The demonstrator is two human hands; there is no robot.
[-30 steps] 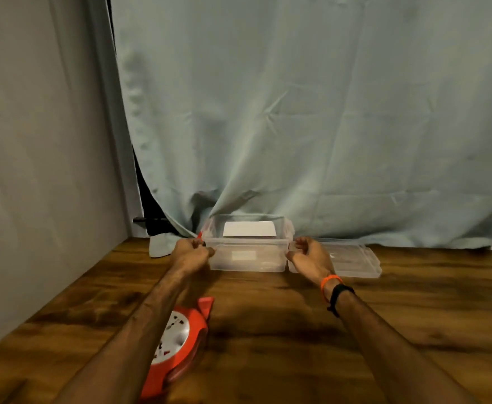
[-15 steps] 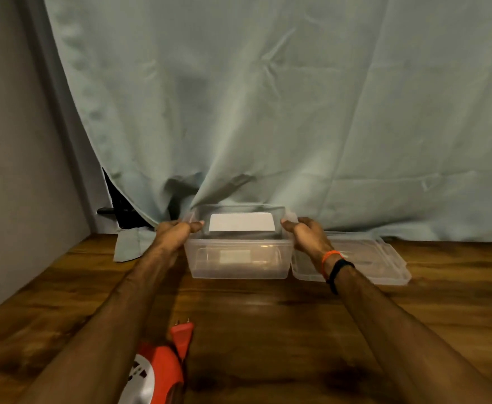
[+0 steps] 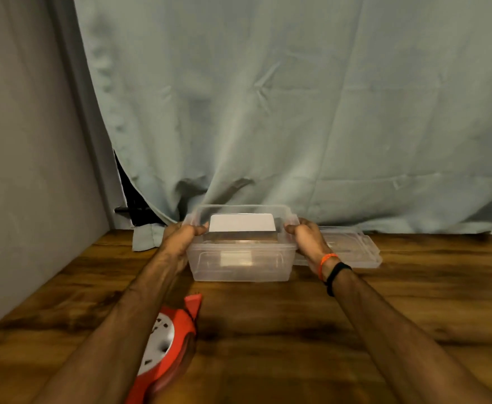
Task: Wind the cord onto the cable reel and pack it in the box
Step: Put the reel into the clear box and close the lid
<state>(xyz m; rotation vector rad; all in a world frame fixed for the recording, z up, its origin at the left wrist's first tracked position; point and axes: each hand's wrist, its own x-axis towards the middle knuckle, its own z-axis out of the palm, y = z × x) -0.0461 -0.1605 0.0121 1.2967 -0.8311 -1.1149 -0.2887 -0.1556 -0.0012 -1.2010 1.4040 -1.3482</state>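
- Gripping the short left end of the box (image 3: 240, 262), the left hand (image 3: 180, 239) has its fingers curled over the rim and its thumb lying along the top edge.
- On the opposite end the right hand (image 3: 307, 239) is closed on the rim in the same way, fingers hooked over the lip; an orange band (image 3: 325, 262) and a black band (image 3: 336, 272) circle that wrist.
- The box is clear plastic, open at the top, upright between the two hands; whether its base touches the desk (image 3: 297, 330) or sits just above it cannot be told.
- A white rectangular label or card (image 3: 242, 223) shows through the far wall of the box, and a paler patch shows on the near wall.
- Just right of the box, partly behind the right hand, the clear lid (image 3: 352, 249) lies flat on the desk.
- The cable reel (image 3: 166, 345), orange with a white socket face, lies on the desk under the left forearm, well apart from the box; its orange plug (image 3: 193, 303) points towards the box.
- How much cord is wound on the reel cannot be made out.
- A pale blue-green curtain (image 3: 297, 112) hangs behind the desk, its hem touching the far edge, and a plain grey wall (image 3: 29, 141) stands at the left.
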